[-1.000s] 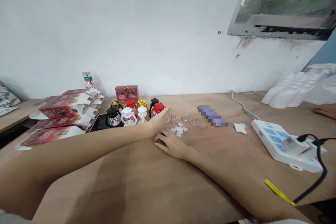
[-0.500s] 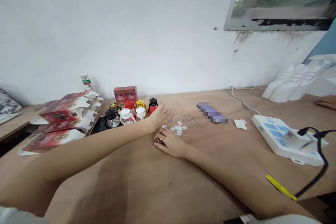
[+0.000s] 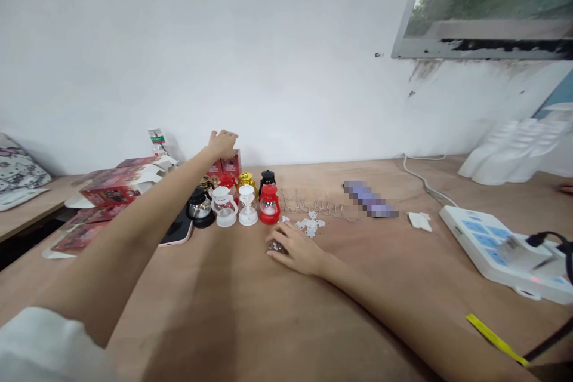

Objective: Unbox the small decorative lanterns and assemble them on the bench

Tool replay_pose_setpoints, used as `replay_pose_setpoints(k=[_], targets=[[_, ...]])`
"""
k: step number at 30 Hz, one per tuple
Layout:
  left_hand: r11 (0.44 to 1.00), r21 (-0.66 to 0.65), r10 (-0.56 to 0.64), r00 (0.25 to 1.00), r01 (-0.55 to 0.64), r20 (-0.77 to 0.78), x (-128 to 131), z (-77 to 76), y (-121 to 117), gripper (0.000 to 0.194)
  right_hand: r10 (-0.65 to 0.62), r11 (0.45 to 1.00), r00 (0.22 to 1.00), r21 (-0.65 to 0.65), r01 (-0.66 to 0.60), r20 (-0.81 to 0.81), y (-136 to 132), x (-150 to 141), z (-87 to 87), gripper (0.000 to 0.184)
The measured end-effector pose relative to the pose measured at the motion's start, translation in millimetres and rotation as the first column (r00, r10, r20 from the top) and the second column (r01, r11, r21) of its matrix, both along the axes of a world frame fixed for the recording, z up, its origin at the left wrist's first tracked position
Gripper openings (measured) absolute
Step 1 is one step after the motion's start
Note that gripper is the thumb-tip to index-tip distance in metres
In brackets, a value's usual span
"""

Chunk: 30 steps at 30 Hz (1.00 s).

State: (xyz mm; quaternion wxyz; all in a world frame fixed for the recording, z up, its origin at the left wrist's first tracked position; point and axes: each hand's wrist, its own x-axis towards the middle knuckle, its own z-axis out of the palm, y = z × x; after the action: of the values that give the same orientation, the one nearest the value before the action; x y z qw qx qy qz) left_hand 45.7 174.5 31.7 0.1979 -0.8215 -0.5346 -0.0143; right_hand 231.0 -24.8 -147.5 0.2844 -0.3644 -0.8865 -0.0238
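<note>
My left hand (image 3: 222, 144) is stretched far out, just over the two small red printed boxes (image 3: 231, 163) by the wall. Its fingers look loosely bent and apart, and no held object shows. Close to the middle of the table, my right hand (image 3: 299, 249) rests with its fingers curled over small shiny pieces (image 3: 276, 247), mostly hidden. Beside it lie flat white tags (image 3: 310, 225) and thin bent wire pieces (image 3: 308, 206). Miniature lanterns stand upright in a group: a red lantern (image 3: 270, 206), a white lantern (image 3: 248, 206), a gold lantern (image 3: 246, 180) and several others.
Red cartons with open flaps (image 3: 114, 186) are stacked at left. A phone (image 3: 179, 231) lies partly under my left forearm. To the right are a pixelated purple item (image 3: 369, 199), a white wad (image 3: 419, 221), a power strip (image 3: 481, 239) with cables and a yellow strip (image 3: 495, 337).
My left hand has moved from the red lantern by the wires up and left to the red boxes. The red lantern now shows fully. My right hand stays curled in nearly the same place.
</note>
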Motion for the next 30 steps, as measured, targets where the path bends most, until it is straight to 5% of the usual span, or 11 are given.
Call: replay_pose_setpoints(k=[4, 8, 13, 17, 21, 24, 27, 30], targets=[[0.992, -0.104, 0.070, 0.997, -0.068, 0.012, -16.5, -23.1, 13.1, 0.054, 0.033, 0.996, 0.999, 0.086, -0.032, -0.007, -1.0, 0.1, 0.0, 0.018], [0.988, -0.137, 0.074, 0.997, -0.070, 0.022, -14.5, -23.5, 12.3, 0.064, 0.079, 0.981, 0.997, 0.179, -0.077, -0.005, -2.7, -0.3, 1.5, 0.022], [0.990, -0.141, -0.002, 0.999, 0.008, 0.048, 0.7, -3.4, 2.7, 0.065, 0.069, 0.950, 0.997, 0.307, -0.053, -0.042, -6.0, -2.2, 3.5, 0.024], [0.995, -0.008, -0.092, 0.981, 0.095, 0.173, 2.1, 26.1, -14.1, 0.066, 0.077, 0.889, 0.992, 0.458, -0.023, -0.099, -8.6, -2.7, 3.3, 0.029], [0.893, 0.354, -0.428, 0.769, 0.278, 0.474, -16.3, 42.8, -61.6, 0.068, 0.101, 0.845, 0.960, 0.532, 0.056, -0.262, -10.5, -2.8, 0.2, 0.044], [0.807, 0.474, -0.585, 0.581, 0.351, 0.566, -33.6, 34.8, -123.9, 0.071, 0.117, 0.845, 0.903, 0.520, 0.128, -0.412, -11.8, -4.7, -2.5, 0.055], [0.835, 0.423, -0.549, 0.500, 0.351, 0.669, -46.0, 12.4, -184.8, 0.073, 0.175, 0.857, 0.852, 0.503, 0.115, -0.493, -14.5, -9.0, -4.7, 0.061], [0.880, 0.234, -0.434, 0.500, 0.414, 0.749, -50.8, -20.3, -218.5, 0.073, 0.233, 0.888, 0.811, 0.457, 0.047, -0.537, -19.5, -13.6, -7.4, 0.059]])
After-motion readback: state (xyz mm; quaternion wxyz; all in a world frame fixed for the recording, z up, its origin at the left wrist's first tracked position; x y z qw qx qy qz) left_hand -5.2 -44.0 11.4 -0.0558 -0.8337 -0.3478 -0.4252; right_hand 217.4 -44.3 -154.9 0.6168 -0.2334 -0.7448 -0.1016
